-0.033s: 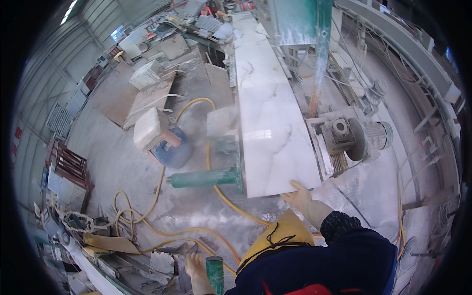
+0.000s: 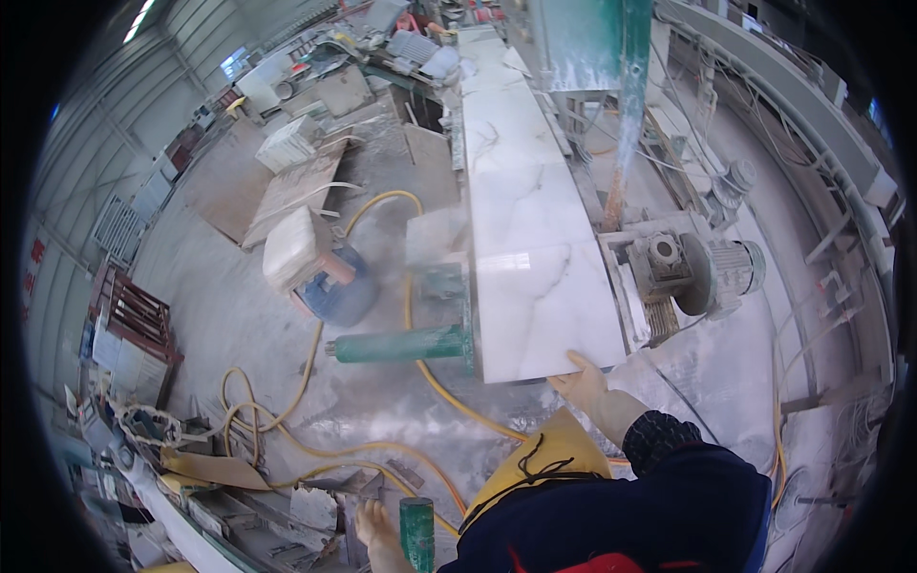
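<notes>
The right hand point(image 2: 581, 382) touches the veined marble-look slab point(image 2: 540, 296) at its near edge; left hand point(image 2: 374, 527), beside a green cylinder point(image 2: 417, 535). Cannot tell whether either grips.

Looping yellow hose point(image 2: 460, 403), brown slatted rack point(image 2: 139, 317), pale stacked blocks point(image 2: 287, 145), perhaps a blue barrel point(image 2: 345, 302)

Ahead of the right hand point(image 2: 590, 393), open air over the white slab point(image 2: 544, 301), passable along its length; right and ahead of the grip, a grey motor point(image 2: 693, 275) crowds the slab's flank; left of the grip, a green cylinder point(image 2: 399, 345) juts outward, barring a low sweep; below it, a yellow hose point(image 2: 468, 413) crosses the floor point(image 2: 353, 411); nearer the body, a yellow apron point(image 2: 544, 456) limits backing room; farther left, a green post point(image 2: 417, 535) stands just right of the left hand point(image 2: 379, 535).
</notes>
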`<control>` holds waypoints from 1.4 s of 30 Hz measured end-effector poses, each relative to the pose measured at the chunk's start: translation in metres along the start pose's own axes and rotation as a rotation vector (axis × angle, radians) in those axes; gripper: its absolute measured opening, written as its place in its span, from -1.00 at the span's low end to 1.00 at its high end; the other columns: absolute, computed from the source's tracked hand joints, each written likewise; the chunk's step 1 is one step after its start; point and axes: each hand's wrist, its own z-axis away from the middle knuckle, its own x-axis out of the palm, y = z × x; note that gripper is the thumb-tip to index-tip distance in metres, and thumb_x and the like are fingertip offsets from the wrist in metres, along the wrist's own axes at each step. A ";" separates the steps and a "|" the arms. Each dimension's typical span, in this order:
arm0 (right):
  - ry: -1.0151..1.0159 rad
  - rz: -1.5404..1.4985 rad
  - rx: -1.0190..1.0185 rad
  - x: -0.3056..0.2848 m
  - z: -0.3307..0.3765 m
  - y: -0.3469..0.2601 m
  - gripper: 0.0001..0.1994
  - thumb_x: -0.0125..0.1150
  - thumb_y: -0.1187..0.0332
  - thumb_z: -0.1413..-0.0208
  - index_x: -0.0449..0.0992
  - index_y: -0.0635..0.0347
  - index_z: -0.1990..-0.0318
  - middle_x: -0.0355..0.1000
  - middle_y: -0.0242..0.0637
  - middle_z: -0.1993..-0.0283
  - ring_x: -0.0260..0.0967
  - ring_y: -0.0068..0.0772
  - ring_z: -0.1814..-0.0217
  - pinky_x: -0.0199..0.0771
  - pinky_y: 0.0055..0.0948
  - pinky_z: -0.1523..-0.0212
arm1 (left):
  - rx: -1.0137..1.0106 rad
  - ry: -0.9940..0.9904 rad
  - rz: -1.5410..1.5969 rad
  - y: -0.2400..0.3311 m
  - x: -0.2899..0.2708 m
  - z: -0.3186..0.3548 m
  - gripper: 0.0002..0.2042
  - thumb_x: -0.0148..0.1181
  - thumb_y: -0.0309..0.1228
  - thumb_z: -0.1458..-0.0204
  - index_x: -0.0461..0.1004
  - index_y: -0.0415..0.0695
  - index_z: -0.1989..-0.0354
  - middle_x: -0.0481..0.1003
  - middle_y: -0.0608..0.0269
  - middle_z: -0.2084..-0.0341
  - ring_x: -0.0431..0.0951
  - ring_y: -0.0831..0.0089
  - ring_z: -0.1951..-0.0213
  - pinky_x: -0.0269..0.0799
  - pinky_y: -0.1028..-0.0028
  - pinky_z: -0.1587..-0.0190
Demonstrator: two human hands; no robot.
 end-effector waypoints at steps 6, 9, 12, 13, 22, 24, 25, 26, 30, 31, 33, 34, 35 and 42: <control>0.147 -0.119 -0.059 0.035 0.019 0.012 -0.53 0.11 0.22 -0.31 0.26 0.20 -0.28 0.25 -0.11 -0.36 0.15 -0.11 -0.44 0.19 0.02 -0.42 | 0.566 -0.074 0.026 0.033 -0.153 0.037 -0.47 0.08 -0.17 -0.26 0.27 -0.20 -0.32 0.38 -0.02 -0.22 0.34 0.08 -0.23 0.23 0.20 -0.28; 0.214 -0.017 -0.069 0.022 0.010 0.023 -0.54 0.02 0.15 -0.36 0.25 0.16 -0.31 0.22 -0.11 -0.39 0.12 -0.12 -0.47 0.19 -0.01 -0.42 | 0.642 0.436 -0.447 0.038 -0.185 0.052 -0.48 0.07 -0.18 -0.26 0.28 -0.21 -0.31 0.38 -0.03 -0.22 0.33 0.07 -0.23 0.21 0.19 -0.28; -0.110 -0.598 0.434 0.011 0.003 0.037 -0.54 -0.08 0.10 -0.40 0.24 0.17 -0.31 0.18 -0.06 -0.42 0.10 -0.10 -0.48 0.19 -0.07 -0.43 | 0.700 0.706 -0.791 0.047 -0.203 0.077 -0.49 0.06 -0.18 -0.26 0.29 -0.21 -0.30 0.37 -0.04 -0.22 0.33 0.05 -0.23 0.20 0.18 -0.28; -0.049 -0.567 0.378 0.013 0.003 0.042 -0.53 -0.09 0.10 -0.41 0.22 0.19 -0.31 0.18 -0.04 -0.41 0.13 -0.09 -0.46 0.22 -0.09 -0.41 | 0.719 0.779 -0.897 0.051 -0.209 0.085 -0.49 0.06 -0.18 -0.26 0.29 -0.22 -0.30 0.37 -0.05 -0.22 0.33 0.05 -0.23 0.20 0.17 -0.28; 0.259 0.139 -0.288 0.075 0.004 0.071 -0.53 0.07 0.21 -0.34 0.19 0.10 -0.32 0.32 0.07 -0.26 0.33 0.10 -0.28 0.43 -0.03 -0.20 | 0.743 1.079 -1.321 0.068 -0.292 0.123 -0.51 0.03 -0.19 -0.27 0.32 -0.23 -0.27 0.37 -0.09 -0.22 0.32 0.02 -0.24 0.16 0.14 -0.30; 0.237 0.252 -0.328 0.070 0.000 0.074 -0.51 0.03 0.14 -0.35 0.21 0.17 -0.32 0.32 -0.02 -0.30 0.34 0.02 -0.29 0.45 -0.12 -0.20 | 0.735 1.111 -1.356 0.069 -0.312 0.128 -0.52 0.03 -0.20 -0.27 0.33 -0.24 -0.27 0.37 -0.10 -0.22 0.32 0.01 -0.24 0.15 0.14 -0.30; 0.234 0.310 -0.355 0.067 -0.004 0.076 -0.50 0.01 0.11 -0.36 0.22 0.20 -0.32 0.32 -0.06 -0.33 0.35 -0.02 -0.30 0.47 -0.16 -0.21 | 0.729 1.121 -1.371 0.069 -0.322 0.130 -0.52 0.02 -0.20 -0.27 0.33 -0.24 -0.26 0.36 -0.10 -0.22 0.32 0.00 -0.24 0.15 0.13 -0.30; 0.230 0.346 -0.392 0.062 -0.007 0.079 -0.50 -0.01 0.09 -0.37 0.22 0.21 -0.32 0.30 -0.06 -0.35 0.35 0.00 -0.30 0.48 -0.16 -0.20 | 0.727 1.126 -1.384 0.068 -0.332 0.133 -0.52 0.02 -0.20 -0.27 0.34 -0.24 -0.26 0.36 -0.10 -0.22 0.32 0.00 -0.24 0.15 0.13 -0.30; 0.101 0.437 -0.263 0.031 -0.016 0.104 -0.48 -0.06 0.05 -0.39 0.20 0.20 -0.33 0.29 -0.04 -0.36 0.27 0.01 -0.36 0.37 -0.12 -0.29 | 0.723 1.079 -1.430 0.063 -0.360 0.145 -0.53 0.01 -0.21 -0.27 0.35 -0.25 -0.25 0.36 -0.12 -0.21 0.31 -0.02 -0.24 0.13 0.11 -0.30; 0.045 0.478 -0.216 0.020 -0.018 0.116 -0.48 -0.07 0.03 -0.39 0.20 0.18 -0.33 0.30 -0.04 -0.35 0.25 0.01 -0.37 0.32 -0.10 -0.32 | 0.721 1.070 -1.418 0.061 -0.363 0.150 -0.53 0.01 -0.21 -0.27 0.35 -0.25 -0.25 0.36 -0.13 -0.21 0.31 -0.02 -0.24 0.13 0.11 -0.31; 0.011 0.534 -0.039 -0.001 -0.028 0.144 -0.46 -0.17 0.00 -0.41 0.14 0.13 -0.37 0.17 0.06 -0.41 0.12 0.10 -0.44 0.25 0.05 -0.30 | 0.791 1.074 -1.276 0.055 -0.356 0.153 -0.57 -0.04 -0.24 -0.27 0.41 -0.29 -0.18 0.36 -0.19 -0.19 0.29 -0.07 -0.24 0.05 0.07 -0.32; 0.020 0.531 0.032 -0.012 -0.032 0.158 -0.46 -0.20 -0.01 -0.41 0.14 0.11 -0.38 0.17 0.05 -0.42 0.11 0.07 -0.45 0.23 0.05 -0.31 | 0.856 1.037 -1.209 0.055 -0.352 0.157 -0.59 -0.04 -0.29 -0.28 0.41 -0.29 -0.19 0.40 -0.24 -0.16 0.32 -0.14 -0.22 0.03 0.07 -0.34; 0.036 0.632 0.079 -0.023 -0.032 0.173 -0.45 -0.23 -0.03 -0.41 0.13 0.08 -0.39 0.17 0.04 -0.42 0.11 0.04 -0.46 0.21 0.05 -0.32 | 0.852 1.095 -1.243 0.056 -0.346 0.159 -0.58 -0.05 -0.28 -0.27 0.41 -0.31 -0.17 0.41 -0.22 -0.14 0.30 -0.12 -0.23 0.06 0.06 -0.33; 0.046 0.836 0.242 0.023 -0.007 0.282 -0.54 0.03 0.15 -0.34 0.22 0.12 -0.30 0.35 0.02 -0.29 0.35 0.03 -0.27 0.44 0.00 -0.14 | 0.849 1.037 -1.147 0.072 -0.318 0.186 -0.60 -0.04 -0.32 -0.22 0.44 -0.36 -0.09 0.44 -0.22 -0.10 0.31 -0.15 -0.21 0.01 0.02 -0.35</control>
